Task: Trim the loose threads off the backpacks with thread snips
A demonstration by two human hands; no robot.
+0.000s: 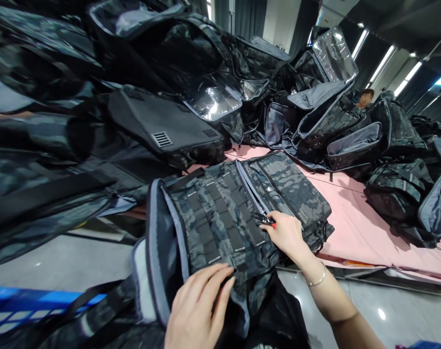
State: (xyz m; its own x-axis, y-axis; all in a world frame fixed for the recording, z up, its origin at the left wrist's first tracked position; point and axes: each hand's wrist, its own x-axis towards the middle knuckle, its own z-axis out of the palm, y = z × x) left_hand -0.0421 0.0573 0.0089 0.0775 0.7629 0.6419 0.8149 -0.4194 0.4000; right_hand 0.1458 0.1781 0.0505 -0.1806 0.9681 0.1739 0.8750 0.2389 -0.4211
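Note:
A dark camouflage backpack (220, 208) lies in front of me, its main compartment gaping at the left end and grey lining showing. Rows of black webbing cross its front panel, beside a partly unzipped pocket (248, 184). My right hand (288, 235) is closed around small snips (262, 219) with dark blades and a bit of red on the handle. The blades point left, over the webbing by the zipper's lower end. At the backpack's near side, my left hand (202, 300) has thumb and fingertips pinched together; what lies between them is too small to make out.
Many similar dark bags (165, 126) are heaped behind and to the left. More open bags (402, 194) sit at right on a pink-covered table (351, 213). A blue plastic crate (24, 310) stands at lower left. Far back, a person (366, 98) is partly hidden by bags.

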